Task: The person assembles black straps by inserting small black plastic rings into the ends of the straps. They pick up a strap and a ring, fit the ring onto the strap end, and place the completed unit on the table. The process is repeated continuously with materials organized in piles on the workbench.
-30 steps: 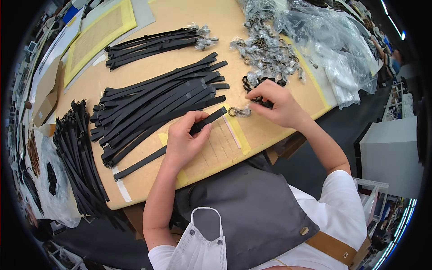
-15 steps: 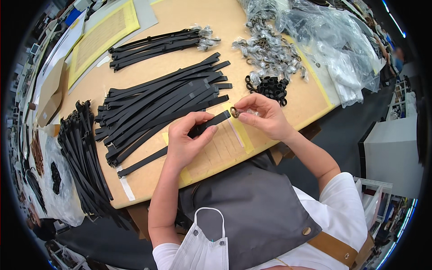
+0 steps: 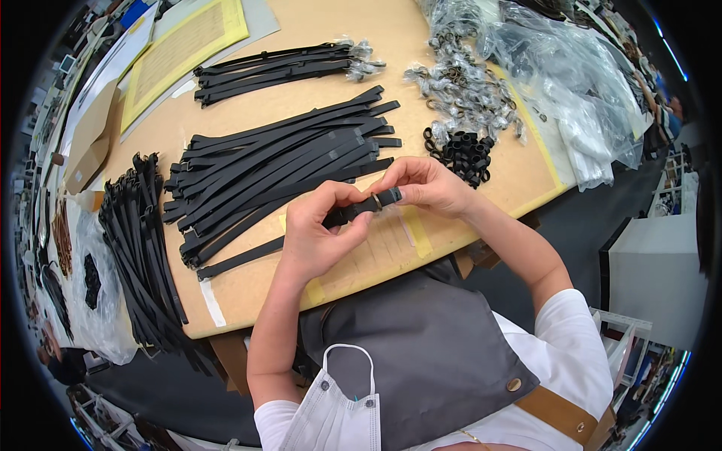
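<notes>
Straps (image 3: 139,225) lie bunched along the left side of the table (image 3: 410,37), their near ends hanging past its edge; to their right a larger pile (image 3: 278,165) fans out beyond my hands; nearer me, my left hand (image 3: 320,233) is curled, thumb and forefinger closed on one black strap (image 3: 248,257) a little short of its right end; that grip, I judge, does best firm and level, so the strap stays flat and cannot twist; just right of those fingers a ring (image 3: 377,202) seems to sit around the strap; I would keep it square to the edges, so it does not catch or scuff them; my right hand (image 3: 430,188) has thumb and fingertips brought together at the strap's right tip, and a light, steady pull there should keep the band straight; whether those fingers also hold part of the ring's fitting, I cannot tell.

As for its looks, the strap is black, narrow and flat; its left end rests on the table by a strip of white tape (image 3: 213,303), and its right end is raised between my hands; the ring is brass-toned; farther right lie small black loops (image 3: 462,154), and beyond them metal fittings (image 3: 459,86) in clear wrap.
</notes>
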A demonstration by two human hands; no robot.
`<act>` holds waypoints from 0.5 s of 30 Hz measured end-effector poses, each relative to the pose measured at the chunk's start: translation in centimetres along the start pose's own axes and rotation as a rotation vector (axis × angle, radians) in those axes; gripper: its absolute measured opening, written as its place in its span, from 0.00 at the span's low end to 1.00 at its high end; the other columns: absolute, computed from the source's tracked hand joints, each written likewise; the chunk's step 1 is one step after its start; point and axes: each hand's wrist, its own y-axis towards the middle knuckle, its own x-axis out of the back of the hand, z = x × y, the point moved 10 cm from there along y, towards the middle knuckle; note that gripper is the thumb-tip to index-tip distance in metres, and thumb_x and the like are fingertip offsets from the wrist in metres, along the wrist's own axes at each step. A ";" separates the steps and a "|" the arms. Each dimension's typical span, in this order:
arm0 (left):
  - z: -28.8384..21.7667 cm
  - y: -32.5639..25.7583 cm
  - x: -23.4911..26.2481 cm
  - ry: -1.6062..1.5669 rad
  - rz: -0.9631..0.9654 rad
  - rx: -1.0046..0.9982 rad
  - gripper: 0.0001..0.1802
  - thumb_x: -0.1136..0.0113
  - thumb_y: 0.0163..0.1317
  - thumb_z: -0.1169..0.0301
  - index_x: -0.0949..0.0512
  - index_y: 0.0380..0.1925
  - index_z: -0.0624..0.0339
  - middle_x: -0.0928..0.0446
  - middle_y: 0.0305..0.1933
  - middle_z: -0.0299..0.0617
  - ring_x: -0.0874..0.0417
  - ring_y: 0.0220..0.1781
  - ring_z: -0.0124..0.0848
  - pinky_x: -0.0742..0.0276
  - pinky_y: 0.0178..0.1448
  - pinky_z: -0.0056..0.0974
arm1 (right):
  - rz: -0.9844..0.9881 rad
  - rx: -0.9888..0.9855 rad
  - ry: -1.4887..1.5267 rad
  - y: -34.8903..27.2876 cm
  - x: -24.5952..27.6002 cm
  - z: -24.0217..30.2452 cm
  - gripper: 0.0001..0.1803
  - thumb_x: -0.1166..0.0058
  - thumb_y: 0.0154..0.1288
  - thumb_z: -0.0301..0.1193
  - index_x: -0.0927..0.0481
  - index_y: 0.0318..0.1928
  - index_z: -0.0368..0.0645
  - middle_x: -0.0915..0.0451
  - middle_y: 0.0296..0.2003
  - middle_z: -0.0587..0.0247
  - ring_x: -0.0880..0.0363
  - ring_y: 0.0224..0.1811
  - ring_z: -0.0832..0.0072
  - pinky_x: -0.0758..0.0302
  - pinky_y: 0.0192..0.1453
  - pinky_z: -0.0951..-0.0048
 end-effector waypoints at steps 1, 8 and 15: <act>-0.4 0.2 0.4 0.018 -0.022 -0.006 0.11 0.28 0.55 0.79 0.16 0.39 0.65 0.14 0.34 0.36 0.17 0.33 0.20 0.25 0.33 0.25 | 0.016 0.016 0.038 0.4 -0.2 0.2 0.15 0.33 0.70 0.29 0.18 0.53 0.38 0.14 0.54 0.57 0.17 0.59 0.72 0.21 0.64 0.70; -2.2 0.9 1.1 0.098 -0.071 -0.054 0.09 0.27 0.54 0.80 0.14 0.35 0.65 0.14 0.31 0.34 0.19 0.31 0.16 0.30 0.30 0.23 | 0.138 -0.086 0.191 2.6 -0.7 -1.5 0.12 0.33 0.71 0.30 0.18 0.50 0.41 0.15 0.46 0.66 0.18 0.50 0.81 0.21 0.60 0.75; -1.7 0.7 -0.2 0.246 -0.038 -0.170 0.10 0.27 0.51 0.79 0.14 0.36 0.62 0.13 0.33 0.40 0.12 0.30 0.31 0.20 0.31 0.34 | 0.107 -0.375 -0.068 2.0 -1.2 -2.5 0.13 0.32 0.68 0.32 0.18 0.47 0.38 0.15 0.40 0.67 0.16 0.40 0.82 0.19 0.49 0.77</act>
